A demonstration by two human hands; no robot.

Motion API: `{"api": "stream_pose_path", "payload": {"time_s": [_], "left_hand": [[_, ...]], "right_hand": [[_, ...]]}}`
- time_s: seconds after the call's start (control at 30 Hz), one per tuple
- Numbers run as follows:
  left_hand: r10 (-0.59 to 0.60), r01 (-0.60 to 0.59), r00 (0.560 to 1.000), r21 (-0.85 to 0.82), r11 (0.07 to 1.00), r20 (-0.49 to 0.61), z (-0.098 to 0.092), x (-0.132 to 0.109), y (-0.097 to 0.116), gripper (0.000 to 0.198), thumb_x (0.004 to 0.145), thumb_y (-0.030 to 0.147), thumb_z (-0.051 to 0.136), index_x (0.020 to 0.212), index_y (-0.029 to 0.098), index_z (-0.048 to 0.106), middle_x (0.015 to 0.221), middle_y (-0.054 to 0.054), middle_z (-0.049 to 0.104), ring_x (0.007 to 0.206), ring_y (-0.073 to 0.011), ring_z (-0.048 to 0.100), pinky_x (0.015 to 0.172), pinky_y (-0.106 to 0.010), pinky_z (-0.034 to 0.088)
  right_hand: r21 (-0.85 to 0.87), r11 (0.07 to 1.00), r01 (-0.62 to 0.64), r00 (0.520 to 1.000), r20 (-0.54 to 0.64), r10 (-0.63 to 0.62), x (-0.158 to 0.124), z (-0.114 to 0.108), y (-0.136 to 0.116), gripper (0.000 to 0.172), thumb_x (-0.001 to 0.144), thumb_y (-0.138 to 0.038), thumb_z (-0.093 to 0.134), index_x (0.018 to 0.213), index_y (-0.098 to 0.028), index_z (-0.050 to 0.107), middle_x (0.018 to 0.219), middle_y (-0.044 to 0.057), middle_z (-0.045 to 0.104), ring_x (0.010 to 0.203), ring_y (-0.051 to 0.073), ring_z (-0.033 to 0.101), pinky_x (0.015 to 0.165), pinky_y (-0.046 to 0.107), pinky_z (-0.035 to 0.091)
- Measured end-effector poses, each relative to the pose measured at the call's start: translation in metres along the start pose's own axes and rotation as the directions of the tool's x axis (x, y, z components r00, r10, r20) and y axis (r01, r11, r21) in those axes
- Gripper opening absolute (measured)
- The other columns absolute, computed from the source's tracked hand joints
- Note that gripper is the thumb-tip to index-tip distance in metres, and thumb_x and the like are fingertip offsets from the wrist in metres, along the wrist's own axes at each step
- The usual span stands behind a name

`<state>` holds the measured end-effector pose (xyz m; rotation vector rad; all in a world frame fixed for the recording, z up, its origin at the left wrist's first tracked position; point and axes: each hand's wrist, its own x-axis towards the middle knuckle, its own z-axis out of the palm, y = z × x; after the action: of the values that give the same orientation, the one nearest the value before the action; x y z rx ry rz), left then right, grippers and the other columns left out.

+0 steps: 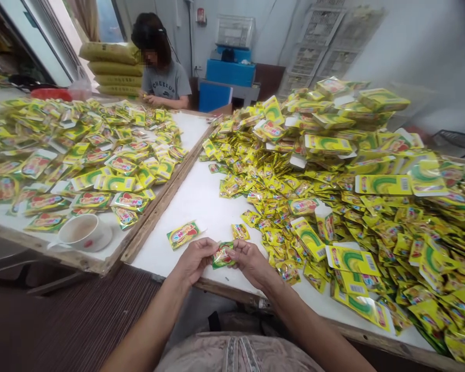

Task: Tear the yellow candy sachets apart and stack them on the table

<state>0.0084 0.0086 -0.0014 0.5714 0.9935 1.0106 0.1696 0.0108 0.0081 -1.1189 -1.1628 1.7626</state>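
Observation:
A small green and yellow packet [223,255] is held between both hands just above the front edge of the white table [213,206]. My left hand [196,258] pinches its left side with thumb and forefinger. On the opposite side, the fingers of my right hand [251,262] are closed on the same packet. A flat yellow box [183,235] lies on the table beyond my left hand. Another small yellow packet [240,232] rests right behind my right hand, near the edge of a big pile of packets [290,191].
Yellow boxes [329,144] are heaped over the packets on the right. On the left table, many filled boxes [122,164] spread out near a white cup [79,231] with liquid. A co-worker [165,77] sits at the far side, beside stacked sacks [114,67].

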Motion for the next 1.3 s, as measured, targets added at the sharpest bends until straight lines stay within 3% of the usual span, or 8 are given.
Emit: {"api": "stream_pose_path", "payload": {"time_s": [0.1,0.17,0.27,0.37,0.57,0.77,1.1,1.3], "left_hand": [[0.080,-0.068,0.992,0.127,0.990,-0.097,-0.001,0.003,-0.006,0.031,0.051,0.038,0.078,0.059,0.014,0.060,0.052,0.002,0.058,0.047,-0.0074,0.048,0.049,-0.019,0.037],[0.184,-0.139,0.969,0.256,0.957,-0.165,-0.002,0.008,-0.007,0.030,0.055,0.040,0.075,0.060,0.015,0.059,0.049,0.004,0.055,0.046,-0.0075,0.047,0.048,-0.019,0.037],[0.260,-0.173,0.947,0.382,0.908,-0.189,-0.006,0.015,-0.007,0.027,0.060,0.039,0.070,0.062,0.016,0.057,0.049,0.004,0.056,0.047,-0.0098,0.049,0.050,-0.022,0.041],[0.273,-0.169,0.942,0.426,0.889,-0.195,-0.010,0.018,-0.007,0.023,0.061,0.036,0.068,0.062,0.017,0.055,0.053,0.002,0.060,0.051,-0.0127,0.055,0.052,-0.024,0.045],[0.286,-0.167,0.931,0.432,0.886,-0.227,-0.015,0.019,-0.011,0.019,0.059,0.031,0.069,0.059,0.018,0.055,0.051,0.001,0.060,0.049,-0.0133,0.055,0.051,-0.026,0.046],[0.170,-0.130,0.977,0.276,0.952,-0.126,-0.001,0.012,0.001,0.030,0.055,0.040,0.073,0.062,0.017,0.055,0.054,0.001,0.062,0.051,-0.0132,0.058,0.051,-0.025,0.047],[0.160,-0.147,0.985,0.157,0.977,-0.070,0.001,0.004,0.004,0.039,0.046,0.024,0.082,0.070,0.016,0.052,0.056,0.004,0.061,0.050,-0.0088,0.055,0.053,-0.020,0.041],[0.232,-0.229,0.971,0.472,0.851,0.054,-0.012,0.006,0.021,0.037,0.057,0.031,0.075,0.086,0.018,0.056,0.071,-0.002,0.066,0.066,-0.0177,0.062,0.064,-0.028,0.045]], "right_hand": [[-0.361,0.931,0.058,0.976,-0.175,-0.128,0.004,-0.013,0.002,0.030,0.075,-0.047,0.059,0.069,-0.017,0.059,0.058,0.000,0.058,0.054,0.013,0.052,0.056,0.026,0.041],[-0.692,0.720,0.054,0.905,-0.271,-0.329,0.016,-0.024,-0.002,0.025,0.082,-0.040,0.053,0.079,-0.018,0.064,0.070,0.004,0.065,0.068,0.018,0.058,0.067,0.030,0.043],[-0.941,0.335,0.052,0.922,-0.083,-0.377,0.036,-0.037,-0.008,0.030,0.081,-0.019,0.053,0.110,-0.021,0.061,0.104,0.007,0.066,0.096,0.021,0.056,0.081,0.031,0.041],[-0.976,0.200,0.091,0.967,0.038,-0.251,0.046,-0.044,-0.012,0.040,0.075,-0.011,0.058,0.113,-0.023,0.060,0.104,0.007,0.066,0.097,0.021,0.055,0.080,0.029,0.039],[-0.967,0.254,-0.037,0.962,-0.103,-0.254,0.037,-0.045,-0.016,0.011,0.069,-0.023,0.068,0.072,-0.017,0.060,0.071,0.005,0.061,0.076,0.020,0.053,0.063,0.027,0.036],[-0.491,0.868,0.075,0.954,-0.219,-0.206,0.030,-0.018,-0.008,0.034,0.064,-0.048,0.065,0.065,-0.020,0.046,0.055,-0.007,0.041,0.051,0.010,0.040,0.050,0.023,0.032],[-0.263,0.962,0.079,0.975,-0.180,-0.129,0.022,0.003,-0.007,0.037,0.057,-0.044,0.072,0.077,-0.018,0.056,0.063,-0.004,0.052,0.058,0.011,0.048,0.054,0.024,0.039],[-0.262,0.965,0.007,1.000,0.012,-0.005,0.016,-0.003,-0.015,0.035,0.060,-0.045,0.072,0.079,-0.016,0.066,0.063,-0.001,0.062,0.059,0.013,0.054,0.057,0.027,0.043]]}}
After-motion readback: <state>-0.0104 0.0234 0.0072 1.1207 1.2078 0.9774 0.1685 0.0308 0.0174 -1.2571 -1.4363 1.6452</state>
